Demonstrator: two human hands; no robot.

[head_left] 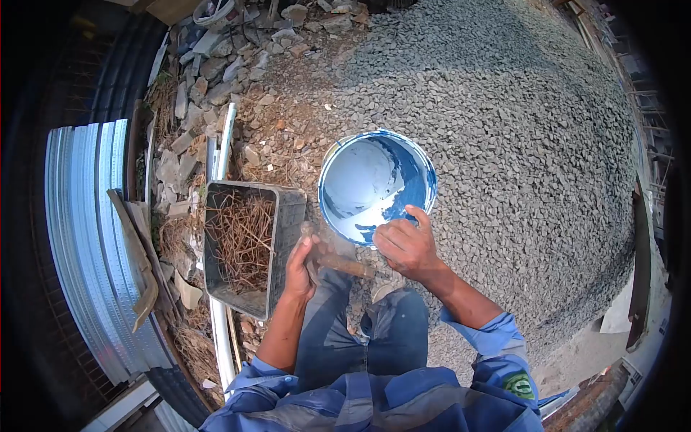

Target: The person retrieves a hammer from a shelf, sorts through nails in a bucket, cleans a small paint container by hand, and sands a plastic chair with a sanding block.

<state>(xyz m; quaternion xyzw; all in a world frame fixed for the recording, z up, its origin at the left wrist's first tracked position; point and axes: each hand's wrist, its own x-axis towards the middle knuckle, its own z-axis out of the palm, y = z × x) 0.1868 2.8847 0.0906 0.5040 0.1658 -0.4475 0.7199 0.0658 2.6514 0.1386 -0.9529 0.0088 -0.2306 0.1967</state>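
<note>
My left hand [301, 268] is closed around a brown, hammer-like tool [344, 266], which lies roughly level above my knees and looks somewhat blurred. Near the front right rim of a white and blue paint-stained bucket [363, 176] is my right hand [407, 241], its index finger raised and the other fingers curled. Whether that hand holds anything small cannot be made out. Only streaks of blue paint show inside the bucket. To the left of my left hand stands a grey plastic crate [288, 216] with rusty bent metal pieces [241, 241] in it.
A gravel pile [525, 165] spreads behind and right of the bucket. Broken stones and rubble [209, 72] lie at the back left. Corrugated metal sheets [93, 245] and old wood [140, 259] are at the left, with a white pipe [226, 140] beside the crate.
</note>
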